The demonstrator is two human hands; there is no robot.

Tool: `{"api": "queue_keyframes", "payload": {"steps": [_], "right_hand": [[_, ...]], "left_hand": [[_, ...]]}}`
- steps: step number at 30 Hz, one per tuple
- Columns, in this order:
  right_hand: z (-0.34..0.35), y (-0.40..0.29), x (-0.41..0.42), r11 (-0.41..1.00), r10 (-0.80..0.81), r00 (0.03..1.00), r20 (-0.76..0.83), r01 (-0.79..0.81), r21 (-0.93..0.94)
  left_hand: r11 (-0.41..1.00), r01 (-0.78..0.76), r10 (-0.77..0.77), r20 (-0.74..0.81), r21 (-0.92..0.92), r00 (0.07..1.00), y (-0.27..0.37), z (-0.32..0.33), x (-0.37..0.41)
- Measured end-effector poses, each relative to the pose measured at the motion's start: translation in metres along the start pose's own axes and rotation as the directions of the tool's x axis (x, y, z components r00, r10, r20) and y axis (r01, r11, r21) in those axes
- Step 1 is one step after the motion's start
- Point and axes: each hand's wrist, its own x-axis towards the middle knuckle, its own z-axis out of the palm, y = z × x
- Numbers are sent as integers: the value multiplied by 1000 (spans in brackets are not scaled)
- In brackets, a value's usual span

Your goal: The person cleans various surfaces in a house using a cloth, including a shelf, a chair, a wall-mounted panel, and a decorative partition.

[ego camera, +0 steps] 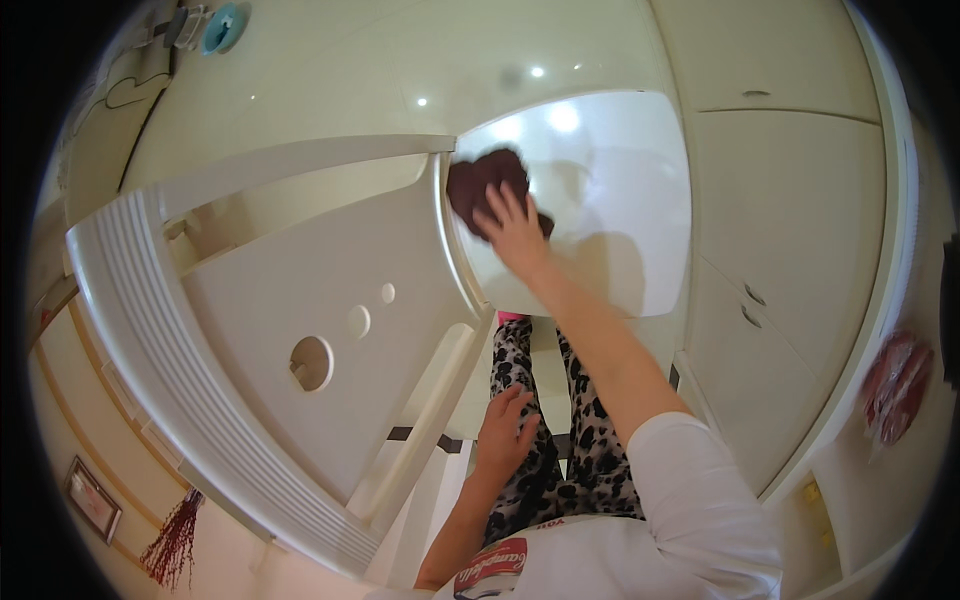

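My right hand (513, 228) lies spread on a dark maroon cloth (480, 184), which rests bunched on a glossy white tabletop (637, 210). The cloth touches the side where the table meets a white panel with round holes (285, 307). Its folds partly hide beneath my fingers. Nearer my body, my left hand (506, 427) hangs over my patterned trouser leg with its fingers apart, holding nothing.
White cabinet doors (787, 187) with metal handles stand to the right. A ribbed white post or rail (225, 390) curves along the left. A blue basin (223, 28) is at the far left, and a plastic-wrapped red item (898, 386) at the right.
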Motion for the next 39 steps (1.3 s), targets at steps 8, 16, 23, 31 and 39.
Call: {"api": "queue_keyframes", "payload": {"steps": [8,16,23,31,39], "right_hand": [[-76,-3,-159,968,230,835,500,-247,-33],[-168,-55,-198,24,373,512,774,-839,543],[-197,-190,-199,-792,-74,320,945,-594,139],[-232,-266,-171,-936,87,365,927,-288,201],[-266,-309,-168,-898,281,229,932,-281,340]], "left_hand": [[998,-50,51,-12,31,999,56,-35,-45],[895,-445,443,-148,23,884,181,-153,-126],[813,-491,565,-628,314,535,180,-328,-73],[891,-369,298,-273,-264,915,156,-380,31],[898,-267,274,-30,-349,961,141,-384,39]]}}
